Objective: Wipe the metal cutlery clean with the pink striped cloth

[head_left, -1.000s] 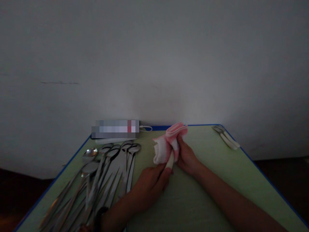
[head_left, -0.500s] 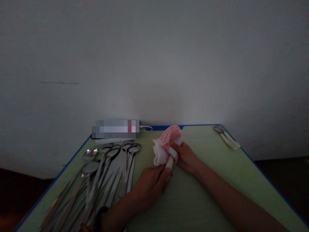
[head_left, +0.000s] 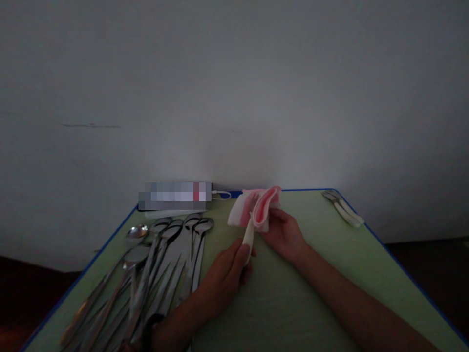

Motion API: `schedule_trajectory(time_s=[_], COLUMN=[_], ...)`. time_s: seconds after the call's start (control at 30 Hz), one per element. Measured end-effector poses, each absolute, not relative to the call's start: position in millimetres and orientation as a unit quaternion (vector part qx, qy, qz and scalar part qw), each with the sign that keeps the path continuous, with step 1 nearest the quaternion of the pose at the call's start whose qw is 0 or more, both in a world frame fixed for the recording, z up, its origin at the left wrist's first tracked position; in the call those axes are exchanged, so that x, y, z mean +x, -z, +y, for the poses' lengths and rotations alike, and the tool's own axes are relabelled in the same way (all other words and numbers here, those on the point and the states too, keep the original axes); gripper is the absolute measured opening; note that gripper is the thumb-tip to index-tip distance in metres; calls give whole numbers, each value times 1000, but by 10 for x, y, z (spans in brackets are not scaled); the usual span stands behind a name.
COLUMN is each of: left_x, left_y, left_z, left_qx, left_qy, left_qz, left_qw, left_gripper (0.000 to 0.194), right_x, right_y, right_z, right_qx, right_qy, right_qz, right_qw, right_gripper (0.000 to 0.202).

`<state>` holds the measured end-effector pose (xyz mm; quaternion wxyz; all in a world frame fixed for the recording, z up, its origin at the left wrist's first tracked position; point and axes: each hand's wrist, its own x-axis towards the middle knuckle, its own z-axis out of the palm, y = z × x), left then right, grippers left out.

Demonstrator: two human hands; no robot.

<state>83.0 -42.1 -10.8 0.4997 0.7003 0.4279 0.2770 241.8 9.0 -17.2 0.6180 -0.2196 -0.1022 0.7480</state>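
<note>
My left hand [head_left: 230, 269] is closed around the cream-coloured handle of a fork [head_left: 248, 239], which points up and away from me. The fork's metal head lies against a pink and white cloth [head_left: 240, 210], and only part of it shows. My right hand [head_left: 286, 237] grips this cloth from the right and behind, with a fold of it standing beside the fork's head. Some of the right fingers are hidden behind the cloth. Both hands are above the middle of the table.
Several metal spoons [head_left: 203, 226] and other cutlery lie in a pile on the left of the green table [head_left: 311, 303]. A blurred-out box-like object [head_left: 176, 195] with a white cable [head_left: 223, 195] stands at the back left. White-handled forks [head_left: 344, 210] lie at the back right, near the wall [head_left: 234, 98].
The cloth has opened out from around the fork's head, and its fold has turned to the right. My left hand has shifted slightly left, and more of the handle shows.
</note>
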Motion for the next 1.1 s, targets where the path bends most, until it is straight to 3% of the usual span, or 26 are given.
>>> schedule_trajectory(time_s=[0.17, 0.37, 0.53, 0.9, 1.1], left_x=[822, 816, 821, 817, 811], left_y=[71, 51, 52, 79, 77], left_z=[-430, -430, -430, -435, -435], left_qx=[735, 771, 783, 787, 787], left_qy=[-226, -201, -187, -190, -196], left_qz=[432, 421, 414, 409, 409], left_qw=[472, 434, 424, 421, 418], left_gripper=[35, 35, 35, 34, 34], right_x=[2463, 2405, 2372, 2364, 2393], right_y=[78, 202, 270, 196, 216], right_z=[19, 70, 93, 40, 48], right_qx=[-167, -243, -291, -254, -238], right_qy=[-769, -747, -727, -737, -742], right_qz=[-100, -140, -186, -203, -193], right_qw=[609, 603, 594, 592, 597], right_gripper=[23, 19, 37, 38, 16])
